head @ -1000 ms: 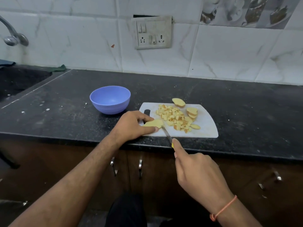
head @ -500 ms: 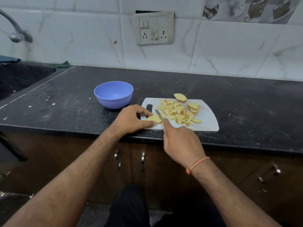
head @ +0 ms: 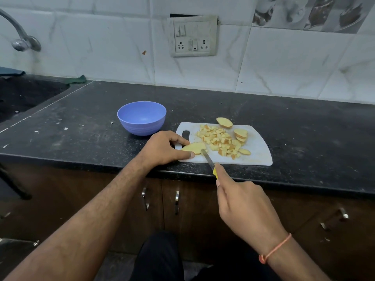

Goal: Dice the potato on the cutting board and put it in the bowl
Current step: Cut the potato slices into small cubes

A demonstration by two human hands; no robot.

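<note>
- head view, white plastic cutting board on black stone counter
- left hand pinning flat yellow potato slice at 9 o'clock of board
- right hand closed on yellow-handled knife, tip touching slice
- diced potato pile mid-board, uncut round slices at 3 o'clock of pile
- empty blue plastic bowl at 10 o'clock of board
</note>
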